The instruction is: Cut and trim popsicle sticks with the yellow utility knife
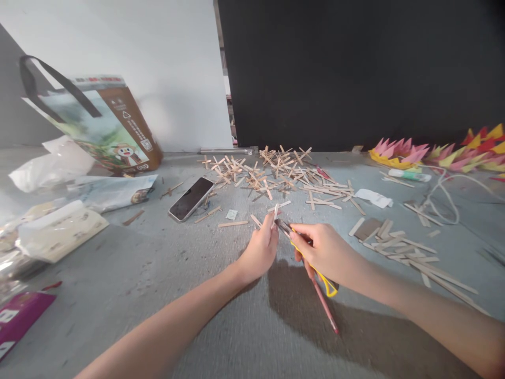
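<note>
Just in front of me, my left hand is closed, pinching a thin wooden stick that pokes up past the thumb. My right hand is wrapped round a dark-tipped hand tool with yellow handle edges; it resembles pliers, but fingers hide much of it. The tool's dark end is close beside the stick; whether they touch I cannot tell. A reddish pencil slants down from below the right hand, its upper part hidden. Whether it is held or lies on the table is unclear.
Crossed wooden sticks are heaped at the back, with loose sticks on the right. A phone, carrier bag and plastic packets lie left. Paper crowns, a glue stick and white cable are right.
</note>
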`<state>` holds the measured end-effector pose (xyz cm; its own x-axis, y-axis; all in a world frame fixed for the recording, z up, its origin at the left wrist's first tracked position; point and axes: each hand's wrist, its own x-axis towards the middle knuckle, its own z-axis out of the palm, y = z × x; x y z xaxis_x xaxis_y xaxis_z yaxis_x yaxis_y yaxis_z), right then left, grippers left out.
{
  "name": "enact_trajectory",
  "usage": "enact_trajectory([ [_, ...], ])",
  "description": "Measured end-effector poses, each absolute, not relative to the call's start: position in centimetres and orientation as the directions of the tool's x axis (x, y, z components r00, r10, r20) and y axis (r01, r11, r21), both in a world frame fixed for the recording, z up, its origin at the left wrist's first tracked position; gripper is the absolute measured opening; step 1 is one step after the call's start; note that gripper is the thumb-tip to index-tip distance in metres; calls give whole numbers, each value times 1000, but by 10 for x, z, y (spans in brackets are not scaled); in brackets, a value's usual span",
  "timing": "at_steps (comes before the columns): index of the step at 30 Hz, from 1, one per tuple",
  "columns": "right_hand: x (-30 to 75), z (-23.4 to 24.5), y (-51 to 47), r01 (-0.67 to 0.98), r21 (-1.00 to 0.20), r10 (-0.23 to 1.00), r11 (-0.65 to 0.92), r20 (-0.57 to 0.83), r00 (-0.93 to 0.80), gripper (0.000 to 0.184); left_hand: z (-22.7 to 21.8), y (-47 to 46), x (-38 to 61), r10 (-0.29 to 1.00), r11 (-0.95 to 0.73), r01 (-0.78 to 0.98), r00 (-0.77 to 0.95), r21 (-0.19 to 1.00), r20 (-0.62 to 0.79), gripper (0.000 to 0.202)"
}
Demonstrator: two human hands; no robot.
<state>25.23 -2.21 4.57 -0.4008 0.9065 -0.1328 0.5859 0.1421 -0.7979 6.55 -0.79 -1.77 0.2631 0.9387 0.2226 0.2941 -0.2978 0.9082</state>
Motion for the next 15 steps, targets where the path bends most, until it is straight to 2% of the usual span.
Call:
enact_trajectory([
  [9, 247, 44, -23, 474, -880, 906, 26, -180, -383, 37, -28, -2, 68, 937, -218, -9, 276, 976, 212, 47],
  [15, 242, 39, -23, 325, -939, 880, -116, -249, -404, 33, -29, 0, 70, 942, -107, -195, 293, 975, 162, 48],
])
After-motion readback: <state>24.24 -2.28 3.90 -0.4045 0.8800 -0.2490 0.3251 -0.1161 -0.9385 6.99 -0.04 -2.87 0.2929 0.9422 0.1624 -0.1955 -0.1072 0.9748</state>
